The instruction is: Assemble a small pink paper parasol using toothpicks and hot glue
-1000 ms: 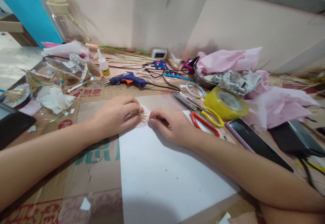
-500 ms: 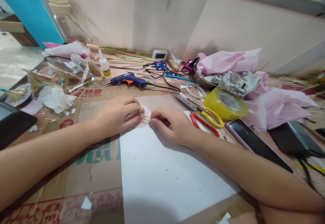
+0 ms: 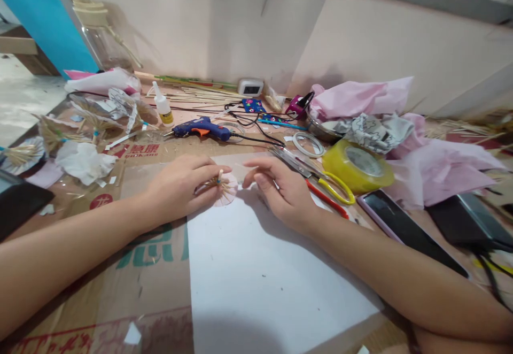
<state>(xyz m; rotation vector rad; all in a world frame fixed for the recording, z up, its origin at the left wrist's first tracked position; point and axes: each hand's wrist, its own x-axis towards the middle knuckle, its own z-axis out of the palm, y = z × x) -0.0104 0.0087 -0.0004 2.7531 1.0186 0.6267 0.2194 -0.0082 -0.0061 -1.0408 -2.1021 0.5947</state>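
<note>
Between the thumb and fingers of my left hand (image 3: pixel 182 185) is a small paper umbrella (image 3: pixel 227 189), with thin wooden ribs, a pale pink round cover and a bit of blue at its hub. Part of it hides behind my fingers. To its right, my right hand (image 3: pixel 276 191) hovers apart from it, fingers loosely curled and thumb spread, with nothing visible in the grasp. Both hands are over the top edge of a white paper sheet (image 3: pixel 256 279). Close behind my right hand lie scissors (image 3: pixel 332 183) with red and yellow handles.
A blue glue gun (image 3: pixel 202 128) and a glue bottle (image 3: pixel 162 105) are at the back. Yellow tape (image 3: pixel 356 166), a phone (image 3: pixel 409 231) and pink paper (image 3: pixel 441 169) crowd the right. More small umbrellas (image 3: pixel 24 153) lie left. Cardboard (image 3: pixel 156 290) covers the table.
My right hand has moved away from the umbrella's edge, its fingers opening a little. My left hand keeps its hold, and more of the pink cover shows.
</note>
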